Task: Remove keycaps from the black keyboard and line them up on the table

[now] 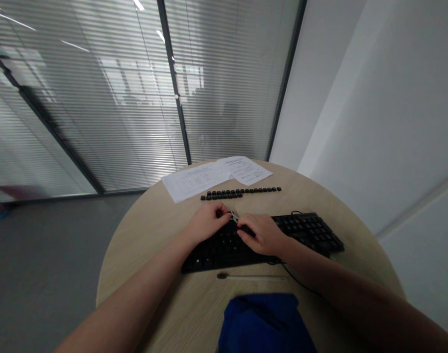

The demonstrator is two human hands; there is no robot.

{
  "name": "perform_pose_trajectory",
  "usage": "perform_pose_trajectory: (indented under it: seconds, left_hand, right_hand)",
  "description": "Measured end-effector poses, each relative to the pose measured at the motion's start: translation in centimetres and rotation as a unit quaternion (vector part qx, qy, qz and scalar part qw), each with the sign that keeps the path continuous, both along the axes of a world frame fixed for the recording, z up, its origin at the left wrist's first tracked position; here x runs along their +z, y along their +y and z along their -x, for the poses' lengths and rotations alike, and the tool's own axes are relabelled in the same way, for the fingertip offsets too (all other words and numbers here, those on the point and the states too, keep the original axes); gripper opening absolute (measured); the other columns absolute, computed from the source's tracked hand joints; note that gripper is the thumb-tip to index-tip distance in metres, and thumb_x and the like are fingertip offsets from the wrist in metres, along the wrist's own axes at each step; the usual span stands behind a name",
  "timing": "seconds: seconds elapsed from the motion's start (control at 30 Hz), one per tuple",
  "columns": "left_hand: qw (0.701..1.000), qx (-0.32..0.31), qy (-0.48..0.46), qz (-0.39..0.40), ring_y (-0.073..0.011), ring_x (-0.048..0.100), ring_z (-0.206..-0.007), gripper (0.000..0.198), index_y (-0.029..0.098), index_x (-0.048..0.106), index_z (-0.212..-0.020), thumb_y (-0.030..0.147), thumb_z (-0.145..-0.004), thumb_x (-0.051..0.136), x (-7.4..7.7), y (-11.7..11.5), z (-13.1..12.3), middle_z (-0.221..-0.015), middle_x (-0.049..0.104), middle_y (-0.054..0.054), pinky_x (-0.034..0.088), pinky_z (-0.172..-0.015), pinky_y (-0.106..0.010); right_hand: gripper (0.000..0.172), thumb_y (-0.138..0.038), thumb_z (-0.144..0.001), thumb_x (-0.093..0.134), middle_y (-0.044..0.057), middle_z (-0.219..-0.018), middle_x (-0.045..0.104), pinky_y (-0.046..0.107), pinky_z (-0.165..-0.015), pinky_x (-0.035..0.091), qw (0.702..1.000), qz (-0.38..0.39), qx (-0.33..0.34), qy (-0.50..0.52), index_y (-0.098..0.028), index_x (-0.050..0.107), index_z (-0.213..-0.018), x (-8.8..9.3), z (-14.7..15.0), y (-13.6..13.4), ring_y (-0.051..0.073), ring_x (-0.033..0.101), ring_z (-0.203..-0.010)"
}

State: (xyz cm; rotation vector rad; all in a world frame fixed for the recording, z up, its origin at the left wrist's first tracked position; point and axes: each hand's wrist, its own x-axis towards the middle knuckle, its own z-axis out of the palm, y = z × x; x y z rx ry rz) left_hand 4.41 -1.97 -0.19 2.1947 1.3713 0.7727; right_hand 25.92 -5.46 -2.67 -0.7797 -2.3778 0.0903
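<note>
A black keyboard (pixel 227 250) lies at a slant on the round wooden table, and some of its keycaps are off on the left part. Over its upper edge, my left hand (pixel 209 221) is closed with fingertips at a small light-coloured tool (pixel 233 216). My right hand (pixel 262 234) is closed too, its thumb and forefinger pinched at the other side of the tool. What lies between the fingertips is small and partly hidden. Behind the hands, loose black keycaps (pixel 242 191) are lined up in two rows.
White printed sheets (pixel 198 179) lie at the table's (pixel 136 235) far side. A thin brush-like stick (pixel 253 278) rests in front of the keyboard. Nearer is a blue cloth (pixel 262 323). A black cable (pixel 297 280) runs under my right forearm. Glass panels with blinds stand behind.
</note>
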Motion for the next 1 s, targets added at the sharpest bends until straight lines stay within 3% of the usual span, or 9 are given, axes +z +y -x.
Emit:
perform_pose_trajectory:
  seconds: [0.27,0.43,0.73,1.0]
  left_hand:
    - [0.998,0.034,0.046,-0.021,-0.0192,0.061,-0.071,0.014,0.019,0.065,-0.079,0.032,-0.078,0.060,0.5,-0.6,-0.4,-0.080,0.070,-0.004,0.043,-0.064,-0.030]
    - [0.999,0.039,0.017,-0.009,-0.0179,0.059,-0.068,0.011,0.020,0.061,-0.073,0.029,-0.077,0.059,0.4,-0.5,-0.6,-0.073,0.067,-0.002,0.041,-0.062,-0.029]
    - [0.998,0.051,-0.029,-0.022,-0.0159,0.054,-0.062,0.011,0.020,0.054,-0.068,0.028,-0.075,0.056,0.2,0.0,0.0,-0.065,0.059,0.001,0.039,-0.059,-0.028]
    - [0.992,-0.020,-0.119,0.039,-0.0151,0.052,-0.065,0.018,0.019,0.057,-0.073,0.037,-0.078,0.058,1.2,-0.2,0.6,-0.070,0.059,0.001,0.042,-0.062,-0.027]
  right_hand:
    - [0.006,-0.023,-0.093,0.046,0.004,-0.084,0.064,0.029,-0.068,0.041,1.000,-0.018,-0.006,-0.009,-0.022,0.052,-0.094,0.0,0.3,0.1,0.018,0.058,-0.075]
    - [0.006,-0.020,-0.091,0.047,0.005,-0.083,0.063,0.029,-0.067,0.039,1.000,-0.027,-0.002,-0.002,-0.022,0.053,-0.092,0.3,0.5,-0.1,0.018,0.058,-0.075]
    - [0.007,-0.023,-0.091,0.049,0.004,-0.081,0.063,0.029,-0.065,0.040,0.994,-0.001,-0.102,0.040,-0.022,0.055,-0.093,0.0,0.5,0.1,0.018,0.057,-0.071]
    - [0.025,-0.025,-0.098,0.036,0.009,-0.086,0.059,0.038,-0.079,0.042,0.990,-0.055,-0.107,0.079,-0.021,0.054,-0.082,0.7,0.2,0.2,0.023,0.052,-0.086]
